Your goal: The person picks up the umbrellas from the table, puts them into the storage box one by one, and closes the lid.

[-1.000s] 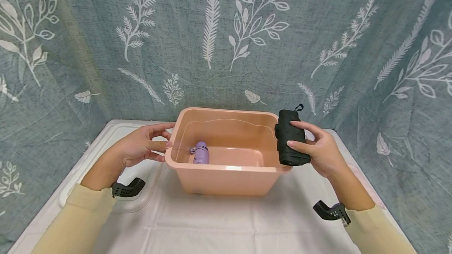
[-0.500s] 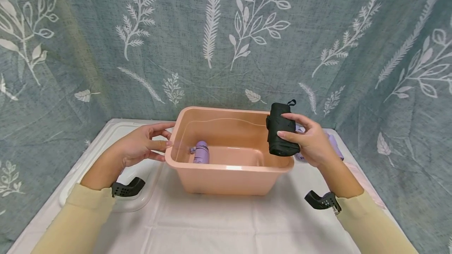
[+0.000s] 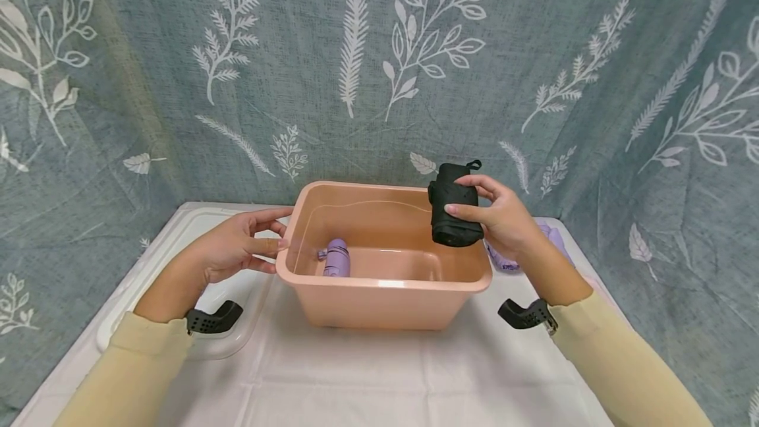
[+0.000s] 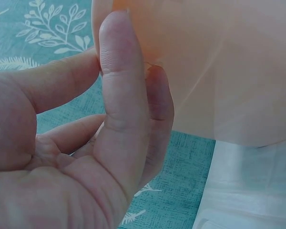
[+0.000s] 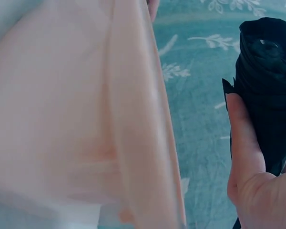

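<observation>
Okay, head view: right hand grips a black rolled bundle over the peach tub's right end, probably held high for rim clearance. Purple bottle sits inside, toward tub's left. Left hand loosely touches tub's left edge, likely steadying it. Left wrist view: fingertips against tub's outer side. Right wrist view: I see the bundle firmly held, apart from tub.

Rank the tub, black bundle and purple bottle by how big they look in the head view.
1. Tub: largest by far.
2. Black bundle: middle, though held up in the right hand, so nearness may enlarge it.
3. Purple bottle: smallest, inside the tub.
</observation>
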### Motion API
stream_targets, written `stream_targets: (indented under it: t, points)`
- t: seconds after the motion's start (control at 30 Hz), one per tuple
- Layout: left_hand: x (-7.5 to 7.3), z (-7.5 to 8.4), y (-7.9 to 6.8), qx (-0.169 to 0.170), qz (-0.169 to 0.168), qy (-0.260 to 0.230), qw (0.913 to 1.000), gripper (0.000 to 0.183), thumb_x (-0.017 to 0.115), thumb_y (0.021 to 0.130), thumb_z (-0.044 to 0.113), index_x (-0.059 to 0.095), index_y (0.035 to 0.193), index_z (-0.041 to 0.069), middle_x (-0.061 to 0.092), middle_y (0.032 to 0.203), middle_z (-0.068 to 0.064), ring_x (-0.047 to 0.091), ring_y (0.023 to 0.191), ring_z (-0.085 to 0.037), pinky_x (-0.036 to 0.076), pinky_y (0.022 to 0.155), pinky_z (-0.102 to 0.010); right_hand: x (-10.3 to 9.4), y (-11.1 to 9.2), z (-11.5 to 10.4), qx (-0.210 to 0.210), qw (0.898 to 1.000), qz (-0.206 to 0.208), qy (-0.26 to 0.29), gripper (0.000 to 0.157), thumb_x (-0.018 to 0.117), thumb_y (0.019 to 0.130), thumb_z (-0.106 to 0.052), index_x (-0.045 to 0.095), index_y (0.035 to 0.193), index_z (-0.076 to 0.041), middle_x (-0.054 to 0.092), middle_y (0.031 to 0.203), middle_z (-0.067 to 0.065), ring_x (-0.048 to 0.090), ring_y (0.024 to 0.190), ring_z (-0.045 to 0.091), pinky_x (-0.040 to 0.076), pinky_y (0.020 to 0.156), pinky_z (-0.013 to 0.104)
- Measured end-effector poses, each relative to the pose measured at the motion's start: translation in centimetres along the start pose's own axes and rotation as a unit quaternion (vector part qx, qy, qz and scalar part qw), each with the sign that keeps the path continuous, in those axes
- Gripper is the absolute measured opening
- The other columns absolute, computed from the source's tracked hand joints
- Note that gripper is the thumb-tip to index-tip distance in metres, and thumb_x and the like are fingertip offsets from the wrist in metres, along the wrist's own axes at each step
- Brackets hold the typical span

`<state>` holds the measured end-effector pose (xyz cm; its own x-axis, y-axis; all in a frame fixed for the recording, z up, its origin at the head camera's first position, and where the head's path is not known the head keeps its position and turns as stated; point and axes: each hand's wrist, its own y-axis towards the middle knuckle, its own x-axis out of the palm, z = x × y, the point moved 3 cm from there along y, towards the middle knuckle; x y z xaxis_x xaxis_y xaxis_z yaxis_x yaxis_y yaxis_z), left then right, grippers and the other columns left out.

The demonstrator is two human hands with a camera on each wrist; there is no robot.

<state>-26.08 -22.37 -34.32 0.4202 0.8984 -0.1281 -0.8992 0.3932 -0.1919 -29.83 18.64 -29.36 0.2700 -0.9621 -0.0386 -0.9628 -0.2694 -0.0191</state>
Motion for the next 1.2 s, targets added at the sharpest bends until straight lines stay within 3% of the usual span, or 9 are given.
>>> stream_targets:
  t: [0.2, 0.37, 0.47, 0.57, 0.63, 0.7, 0.8, 1.03, 1.2]
  points:
    - [-0.2, -0.1, 0.0, 0.003, 0.000, 0.003, 1.0000, 0.080, 0.069, 0.097, 0.006, 0.024, 0.164, 0.012, 0.047, 0.126, -0.012, 0.070, 0.088, -0.016, 0.065, 0.079, -0.035, 1.0, 0.8, -0.8, 0.014, 1.000, -0.017, 0.003, 0.043, 0.073, 0.091, 0.001, 0.056, 0.127, -0.016, 0.026, 0.152, 0.009, 0.065, 0.108, 0.021, 0.063, 0.079, 0.029]
    - [-0.3, -0.2, 0.1, -0.001, 0.002, 0.003, 1.0000, 0.081, 0.069, 0.097, 0.006, 0.025, 0.164, 0.012, 0.046, 0.127, -0.013, 0.070, 0.088, -0.016, 0.065, 0.079, -0.036, 2.1, 1.6, -1.2, 0.030, 0.999, -0.035, 0.010, 0.051, 0.074, 0.090, 0.002, 0.056, 0.135, -0.014, 0.026, 0.156, 0.007, 0.069, 0.096, 0.018, 0.063, 0.074, 0.028]
    - [-0.3, -0.3, 0.1, -0.003, 0.004, 0.002, 1.0000, 0.081, 0.070, 0.096, 0.006, 0.025, 0.164, 0.012, 0.046, 0.128, -0.013, 0.070, 0.088, -0.017, 0.065, 0.080, -0.036, 2.8, 2.0, -1.4, 0.039, 0.998, -0.042, -0.007, 0.054, 0.077, 0.089, 0.000, 0.057, 0.138, -0.014, 0.030, 0.156, 0.008, 0.068, 0.081, 0.013, 0.061, 0.066, 0.024]
    - [-0.2, -0.3, 0.0, -0.003, 0.004, 0.001, 1.0000, 0.081, 0.070, 0.096, 0.006, 0.025, 0.164, 0.013, 0.046, 0.128, -0.013, 0.070, 0.088, -0.016, 0.065, 0.079, -0.036, 3.3, 2.5, -1.4, 0.045, 0.997, -0.049, -0.041, 0.055, 0.080, 0.088, -0.005, 0.059, 0.138, -0.015, 0.039, 0.154, 0.010, 0.052, 0.055, 0.007, 0.049, 0.053, 0.019]
    - [-0.2, -0.3, -0.1, -0.001, 0.003, 0.000, 1.0000, 0.081, 0.070, 0.097, 0.007, 0.025, 0.164, 0.012, 0.046, 0.127, -0.013, 0.070, 0.088, -0.016, 0.065, 0.079, -0.036, 3.6, 2.9, -1.3, 0.050, 0.995, -0.056, -0.060, 0.055, 0.080, 0.087, -0.006, 0.060, 0.138, -0.015, 0.045, 0.150, 0.012, 0.039, 0.046, 0.007, 0.039, 0.046, 0.019]
    - [-0.1, -0.3, -0.1, -0.001, 0.004, 0.000, 1.0000, 0.081, 0.069, 0.097, 0.006, 0.025, 0.164, 0.012, 0.046, 0.127, -0.013, 0.070, 0.088, -0.016, 0.065, 0.080, -0.036, 3.9, 3.3, -1.2, 0.058, 0.994, -0.069, -0.068, 0.055, 0.079, 0.088, -0.006, 0.059, 0.138, -0.015, 0.051, 0.144, 0.013, 0.040, 0.047, 0.008, 0.035, 0.044, 0.020]
    - [-0.2, -0.3, -0.1, -0.004, 0.007, 0.001, 1.0000, 0.081, 0.070, 0.096, 0.006, 0.025, 0.164, 0.012, 0.046, 0.127, -0.013, 0.070, 0.088, -0.016, 0.065, 0.080, -0.036, 4.5, 3.8, -1.1, 0.069, 0.990, -0.096, -0.072, 0.053, 0.077, 0.089, -0.004, 0.059, 0.138, -0.012, 0.057, 0.133, 0.015, 0.054, 0.059, 0.010, 0.037, 0.044, 0.019]
    - [-0.1, -0.2, -0.1, -0.001, 0.004, 0.002, 1.0000, 0.081, 0.070, 0.096, 0.006, 0.024, 0.164, 0.011, 0.046, 0.128, -0.013, 0.070, 0.087, -0.016, 0.065, 0.079, -0.036, 5.6, 4.6, -1.1, 0.110, 0.979, -0.138, -0.105, 0.053, 0.080, 0.088, -0.006, 0.062, 0.137, -0.013, 0.058, 0.129, 0.014, 0.047, 0.055, 0.011, 0.036, 0.047, 0.022]
    - [0.0, -0.2, -0.1, 0.001, 0.001, 0.001, 1.0000, 0.081, 0.069, 0.097, 0.006, 0.024, 0.164, 0.011, 0.046, 0.127, -0.013, 0.070, 0.087, -0.016, 0.065, 0.079, -0.036, 6.4, 5.2, -0.6, 0.153, 0.972, -0.155, -0.089, 0.052, 0.079, 0.088, -0.001, 0.062, 0.137, -0.009, 0.059, 0.133, 0.019, 0.072, 0.080, 0.020, 0.062, 0.068, 0.029]
